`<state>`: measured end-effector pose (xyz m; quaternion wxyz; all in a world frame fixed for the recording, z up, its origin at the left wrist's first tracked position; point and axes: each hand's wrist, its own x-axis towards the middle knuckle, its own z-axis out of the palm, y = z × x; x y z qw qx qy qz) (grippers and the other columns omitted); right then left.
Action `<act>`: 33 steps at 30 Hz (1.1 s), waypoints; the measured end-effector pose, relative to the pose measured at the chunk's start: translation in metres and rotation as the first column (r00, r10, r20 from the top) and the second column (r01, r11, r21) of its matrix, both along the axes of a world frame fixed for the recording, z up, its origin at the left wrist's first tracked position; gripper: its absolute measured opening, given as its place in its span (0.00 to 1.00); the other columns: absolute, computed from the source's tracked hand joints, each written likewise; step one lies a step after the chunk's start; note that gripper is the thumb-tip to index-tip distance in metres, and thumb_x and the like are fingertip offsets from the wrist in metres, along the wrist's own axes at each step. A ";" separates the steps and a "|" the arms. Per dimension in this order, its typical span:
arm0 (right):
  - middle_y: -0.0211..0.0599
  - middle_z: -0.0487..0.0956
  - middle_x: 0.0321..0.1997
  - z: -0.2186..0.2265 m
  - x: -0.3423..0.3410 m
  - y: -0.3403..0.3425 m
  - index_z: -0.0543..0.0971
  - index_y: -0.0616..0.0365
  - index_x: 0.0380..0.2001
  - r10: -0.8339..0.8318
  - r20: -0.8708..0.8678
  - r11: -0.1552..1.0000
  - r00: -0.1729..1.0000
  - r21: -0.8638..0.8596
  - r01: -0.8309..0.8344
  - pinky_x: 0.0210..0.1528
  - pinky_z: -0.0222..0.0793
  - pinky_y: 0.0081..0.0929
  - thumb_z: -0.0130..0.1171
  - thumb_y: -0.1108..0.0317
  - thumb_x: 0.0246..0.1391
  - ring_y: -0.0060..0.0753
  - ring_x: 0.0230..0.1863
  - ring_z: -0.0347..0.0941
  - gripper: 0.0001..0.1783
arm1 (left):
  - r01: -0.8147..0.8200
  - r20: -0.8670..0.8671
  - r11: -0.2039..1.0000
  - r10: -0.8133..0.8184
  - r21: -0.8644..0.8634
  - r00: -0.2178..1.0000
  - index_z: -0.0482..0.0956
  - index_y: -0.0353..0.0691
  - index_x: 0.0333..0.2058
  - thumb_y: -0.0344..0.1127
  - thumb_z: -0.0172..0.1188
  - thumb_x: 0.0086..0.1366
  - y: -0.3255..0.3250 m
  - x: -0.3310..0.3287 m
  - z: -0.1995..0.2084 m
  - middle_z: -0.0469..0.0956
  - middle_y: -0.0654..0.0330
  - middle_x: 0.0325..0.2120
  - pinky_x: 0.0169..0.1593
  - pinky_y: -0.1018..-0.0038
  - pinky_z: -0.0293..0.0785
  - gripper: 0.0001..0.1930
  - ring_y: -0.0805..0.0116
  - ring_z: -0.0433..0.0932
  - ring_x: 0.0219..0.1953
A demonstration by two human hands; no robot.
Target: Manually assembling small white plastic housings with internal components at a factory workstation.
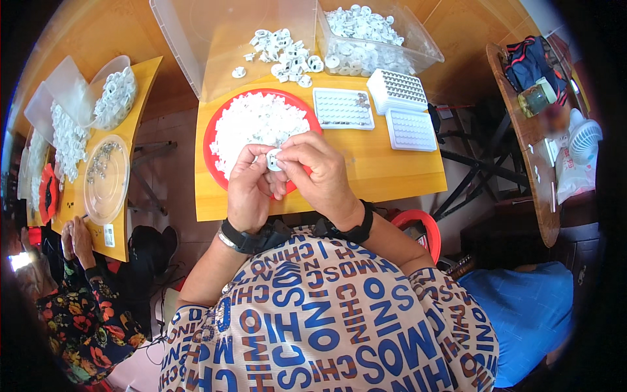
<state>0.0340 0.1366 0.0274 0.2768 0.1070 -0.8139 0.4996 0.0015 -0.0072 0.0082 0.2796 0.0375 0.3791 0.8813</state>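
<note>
Both hands at frame centre: left hand and right hand pinch one small white round plastic part between their fingertips, just above the near rim of a round red tray heaped with white plastic bits. Wooden table, yellow-orange. Right of the tray: three white gridded trays, one flat, one a stack, one lower. Top: two clear plastic bins, right one full of white ring parts.

left hand: fingers pinched | right hand: fingers pinched, hands touching
</note>
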 end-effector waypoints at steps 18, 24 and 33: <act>0.33 0.79 0.26 0.000 0.007 0.004 0.74 0.65 0.32 0.122 0.365 0.958 0.923 -0.287 -0.013 0.28 0.72 0.17 0.61 0.81 0.50 0.19 0.27 0.76 0.06 | -0.095 -0.316 0.947 -0.007 -0.305 0.949 0.71 0.36 0.42 0.30 0.41 0.71 0.007 0.011 0.003 0.74 0.64 0.24 0.27 0.84 0.68 0.09 0.79 0.70 0.22; 0.38 0.75 0.23 0.002 0.008 0.004 0.74 0.64 0.24 0.054 0.329 0.976 0.943 -0.215 0.019 0.24 0.68 0.22 0.64 0.77 0.46 0.25 0.23 0.74 0.08 | -0.246 -0.459 0.860 0.015 -0.447 0.888 0.73 0.35 0.41 0.30 0.42 0.71 0.008 0.015 0.003 0.74 0.65 0.23 0.28 0.84 0.68 0.10 0.81 0.70 0.23; 0.35 0.76 0.23 0.007 0.010 0.006 0.74 0.65 0.24 0.017 0.253 0.997 0.967 -0.082 0.004 0.26 0.69 0.19 0.63 0.80 0.45 0.20 0.24 0.74 0.06 | -0.299 -0.613 0.843 -0.045 -0.447 0.789 0.73 0.36 0.43 0.27 0.42 0.71 0.005 0.013 -0.004 0.74 0.65 0.24 0.27 0.84 0.68 0.09 0.81 0.70 0.23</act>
